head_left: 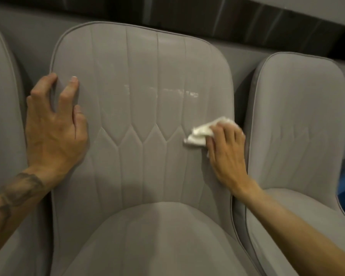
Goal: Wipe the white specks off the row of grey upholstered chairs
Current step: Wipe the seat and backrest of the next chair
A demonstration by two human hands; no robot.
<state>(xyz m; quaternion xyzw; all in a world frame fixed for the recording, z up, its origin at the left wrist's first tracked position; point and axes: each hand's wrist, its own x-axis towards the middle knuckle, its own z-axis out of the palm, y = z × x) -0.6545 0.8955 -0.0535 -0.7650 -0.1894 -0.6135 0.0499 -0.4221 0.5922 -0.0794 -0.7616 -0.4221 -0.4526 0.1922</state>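
This looks like a commercial or public seating area, perhaps a showroom or hall, though which cannot be told; a grey upholstered chair with stitched channels stands in a tight row between a matching left-hand grey chair and a matching right-hand grey chair; behind them runs a plain grey wall under a dark glossy band.

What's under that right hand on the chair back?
A crumpled white cloth, pressed against the middle chair back by the right hand. Part of it pokes out on the hand's left and upper sides; the rest is covered, as is any speck beneath it.
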